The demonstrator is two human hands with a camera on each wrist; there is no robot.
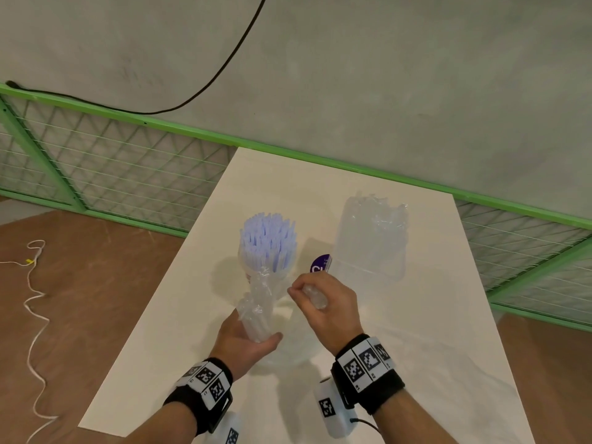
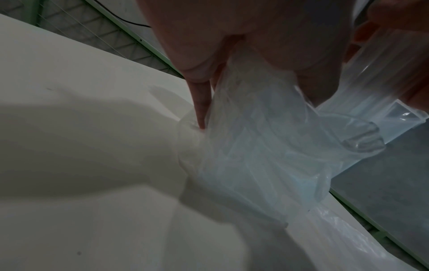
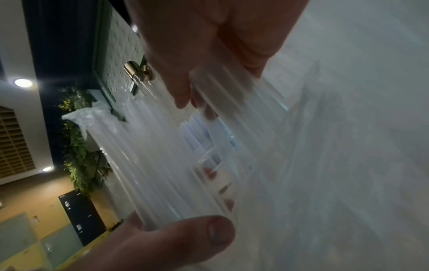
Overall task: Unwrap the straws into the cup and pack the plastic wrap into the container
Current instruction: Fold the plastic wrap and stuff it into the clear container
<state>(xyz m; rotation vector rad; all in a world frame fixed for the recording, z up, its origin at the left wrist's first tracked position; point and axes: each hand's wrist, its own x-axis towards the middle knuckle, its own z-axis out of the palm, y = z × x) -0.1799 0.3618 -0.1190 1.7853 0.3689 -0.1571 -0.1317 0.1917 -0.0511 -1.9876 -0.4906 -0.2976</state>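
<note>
Our left hand (image 1: 243,339) grips a clear-wrapped bundle of white straws (image 1: 256,315); our right hand (image 1: 323,302) pinches crumpled clear plastic wrap (image 1: 315,298) (beside the straw-filled clear cup (image 1: 269,251)).

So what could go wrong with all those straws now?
The left hand grips a bundle of wrapped straws close beside the cup, which is already crammed with straws; a bump might tip it over. The right hand pinches some clear wrap; a hard tug could scatter straws across the table.
</note>
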